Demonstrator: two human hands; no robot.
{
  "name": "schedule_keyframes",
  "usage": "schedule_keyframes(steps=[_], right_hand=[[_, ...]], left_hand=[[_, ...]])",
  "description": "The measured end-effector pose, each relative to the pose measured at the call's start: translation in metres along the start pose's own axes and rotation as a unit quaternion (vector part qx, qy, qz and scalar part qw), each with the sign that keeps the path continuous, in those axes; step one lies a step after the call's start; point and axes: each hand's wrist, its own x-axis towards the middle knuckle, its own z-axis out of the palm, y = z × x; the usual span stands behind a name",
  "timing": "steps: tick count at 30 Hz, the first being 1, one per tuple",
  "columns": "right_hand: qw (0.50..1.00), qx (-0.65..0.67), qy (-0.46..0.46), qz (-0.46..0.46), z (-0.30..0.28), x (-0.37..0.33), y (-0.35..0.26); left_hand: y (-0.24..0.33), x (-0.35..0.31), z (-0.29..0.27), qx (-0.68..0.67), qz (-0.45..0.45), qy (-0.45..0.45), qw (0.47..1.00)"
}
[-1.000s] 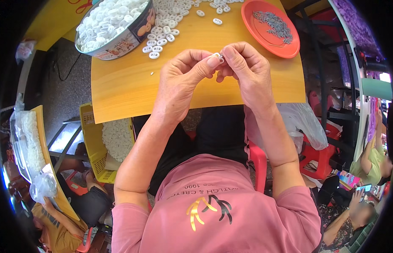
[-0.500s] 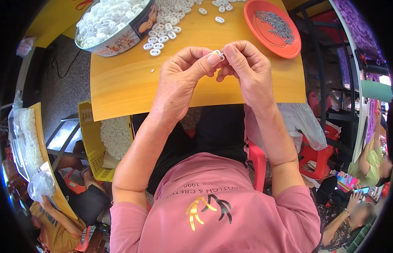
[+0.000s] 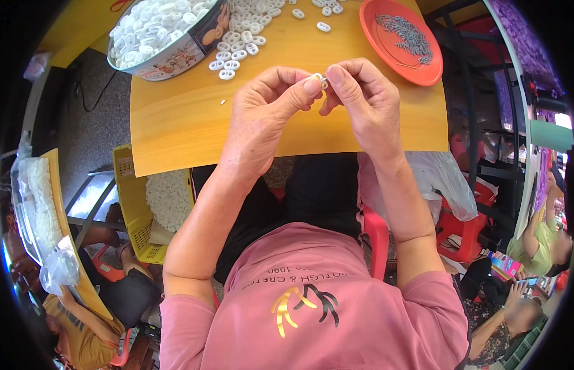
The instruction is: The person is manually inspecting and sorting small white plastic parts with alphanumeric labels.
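While both hands met above the yellow surface [image 3: 176,123], the left hand [image 3: 262,108] and right hand [image 3: 361,102] each pinched the small white piece [image 3: 316,78] between fingertips, left nearer.

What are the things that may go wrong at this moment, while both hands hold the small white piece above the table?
1. The small white piece is pinched only by fingertips of the left hand and right hand; it may slip and fall.
2. Loose white pieces lie beside the tin; a forearm might sweep some off the yellow table.
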Motion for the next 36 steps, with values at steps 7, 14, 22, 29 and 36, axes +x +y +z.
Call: schedule_keyframes(steps=[7, 14, 22, 29, 36], right_hand=[[1.000, -0.002, 0.011, -0.014, 0.001, 0.000, 0.004], [0.989, -0.106, 0.026, -0.102, 0.003, 0.002, 0.007], [0.986, -0.142, 0.017, -0.091, 0.006, 0.001, 0.013], [0.994, -0.098, 0.040, -0.015, 0.004, 0.008, 0.011], [0.964, -0.227, -0.013, -0.139, -0.019, 0.015, 0.002]], left_hand=[[0.001, -0.001, 0.004, 0.006, 0.006, 0.013, 1.000], [0.003, -0.003, 0.006, 0.069, 0.043, 0.030, 0.996], [-0.003, 0.002, 0.002, 0.112, 0.037, 0.039, 0.992], [-0.005, 0.011, -0.006, 0.087, 0.019, 0.022, 0.996], [-0.003, 0.010, -0.005, 0.075, 0.006, 0.010, 0.997]])
